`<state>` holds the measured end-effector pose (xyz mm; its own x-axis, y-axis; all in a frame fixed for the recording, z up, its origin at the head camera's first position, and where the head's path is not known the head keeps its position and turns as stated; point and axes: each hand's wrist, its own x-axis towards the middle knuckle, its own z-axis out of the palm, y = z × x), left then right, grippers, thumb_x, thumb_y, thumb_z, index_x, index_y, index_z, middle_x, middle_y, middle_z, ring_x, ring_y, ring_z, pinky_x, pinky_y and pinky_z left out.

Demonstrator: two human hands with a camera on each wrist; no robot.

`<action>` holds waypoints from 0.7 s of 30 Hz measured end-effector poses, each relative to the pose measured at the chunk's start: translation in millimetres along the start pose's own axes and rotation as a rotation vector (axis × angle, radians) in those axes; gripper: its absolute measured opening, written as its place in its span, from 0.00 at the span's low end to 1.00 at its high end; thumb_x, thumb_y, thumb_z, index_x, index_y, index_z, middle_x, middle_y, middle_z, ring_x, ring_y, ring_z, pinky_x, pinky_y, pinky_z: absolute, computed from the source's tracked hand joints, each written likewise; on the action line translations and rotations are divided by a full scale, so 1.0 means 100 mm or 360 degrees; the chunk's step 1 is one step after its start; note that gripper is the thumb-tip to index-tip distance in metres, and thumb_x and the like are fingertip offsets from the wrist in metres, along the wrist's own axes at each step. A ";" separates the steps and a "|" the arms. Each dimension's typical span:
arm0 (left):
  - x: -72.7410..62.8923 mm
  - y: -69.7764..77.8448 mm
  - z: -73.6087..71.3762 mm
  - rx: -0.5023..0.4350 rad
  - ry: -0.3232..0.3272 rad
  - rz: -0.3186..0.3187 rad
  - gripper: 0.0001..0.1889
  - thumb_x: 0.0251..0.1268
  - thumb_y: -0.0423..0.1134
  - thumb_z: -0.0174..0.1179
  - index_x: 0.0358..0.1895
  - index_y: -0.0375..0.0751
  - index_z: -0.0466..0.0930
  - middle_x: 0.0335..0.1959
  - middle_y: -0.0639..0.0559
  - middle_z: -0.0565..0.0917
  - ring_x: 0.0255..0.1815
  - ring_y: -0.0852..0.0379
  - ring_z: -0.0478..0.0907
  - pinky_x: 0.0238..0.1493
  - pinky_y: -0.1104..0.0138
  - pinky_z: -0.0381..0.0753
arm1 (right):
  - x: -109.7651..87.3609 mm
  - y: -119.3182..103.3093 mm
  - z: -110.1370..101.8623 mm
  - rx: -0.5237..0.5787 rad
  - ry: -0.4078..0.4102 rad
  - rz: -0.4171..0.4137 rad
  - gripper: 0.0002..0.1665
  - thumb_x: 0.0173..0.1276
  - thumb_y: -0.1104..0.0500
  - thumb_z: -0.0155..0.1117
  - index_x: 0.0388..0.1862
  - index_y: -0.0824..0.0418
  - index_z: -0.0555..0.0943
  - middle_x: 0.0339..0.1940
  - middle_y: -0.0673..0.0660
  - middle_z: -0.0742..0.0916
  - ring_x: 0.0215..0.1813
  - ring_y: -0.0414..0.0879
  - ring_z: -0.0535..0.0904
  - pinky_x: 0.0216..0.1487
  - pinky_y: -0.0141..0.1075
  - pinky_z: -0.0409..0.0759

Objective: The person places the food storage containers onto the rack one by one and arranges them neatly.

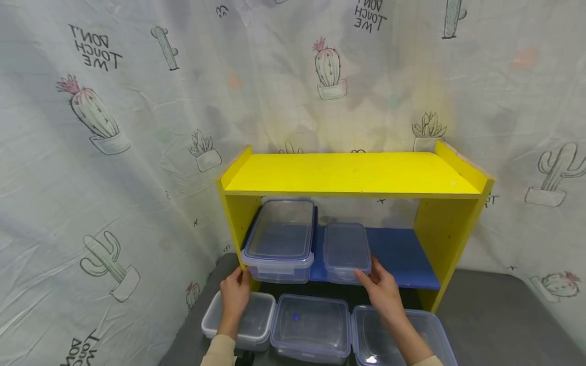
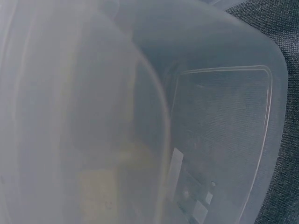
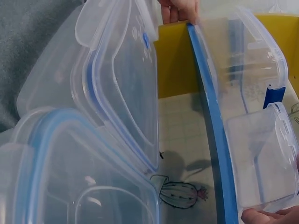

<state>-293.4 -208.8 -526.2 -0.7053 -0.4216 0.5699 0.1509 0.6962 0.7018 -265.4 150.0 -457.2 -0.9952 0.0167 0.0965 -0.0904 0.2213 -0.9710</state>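
Observation:
A yellow shelf unit [image 1: 352,173] with a blue lower board [image 1: 398,254] stands in front of me. My left hand [image 1: 235,295] grips the front edge of its left side panel; in the right wrist view, its curled fingers [image 3: 180,10] show there. My right hand [image 1: 383,292] holds the front right corner of a small lidded food container [image 1: 347,246] on the blue board, with fingers along its side and thumb at the front. A larger lidded container [image 1: 283,234] sits on the board to the left, its front jutting past the edge.
Below the shelf, on grey cloth [image 1: 499,310], lie a left container [image 1: 256,315], a middle container [image 1: 311,325] and a right container [image 1: 426,330], partly behind my right forearm. Clear plastic [image 2: 224,121] fills the left wrist view. A cactus-print curtain [image 1: 274,101] hangs behind.

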 end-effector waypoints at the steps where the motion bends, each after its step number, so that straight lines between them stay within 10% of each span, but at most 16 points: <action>1: 0.00 0.00 0.00 0.0002 -0.0001 0.0000 0.10 0.63 0.34 0.62 0.23 0.41 0.78 0.14 0.52 0.74 0.16 0.60 0.64 0.21 0.68 0.63 | 0.00 0.00 0.02 0.0010 0.0000 -0.0011 0.45 0.69 0.49 0.63 0.77 0.63 0.55 0.73 0.63 0.69 0.72 0.56 0.67 0.68 0.50 0.67; 21: 0.01 -0.02 0.00 0.0000 -0.0004 0.0035 0.11 0.63 0.34 0.62 0.22 0.42 0.77 0.13 0.53 0.73 0.15 0.61 0.63 0.20 0.69 0.62 | 0.21 0.00 0.22 0.0037 -0.0032 -0.0023 0.45 0.68 0.46 0.63 0.77 0.58 0.55 0.75 0.61 0.67 0.73 0.58 0.64 0.68 0.52 0.67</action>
<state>-294.0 -210.8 -527.1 -0.7037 -0.4048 0.5840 0.1661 0.7053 0.6891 -287.1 128.9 -459.9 -0.9943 -0.0059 0.1066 -0.1056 0.1988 -0.9743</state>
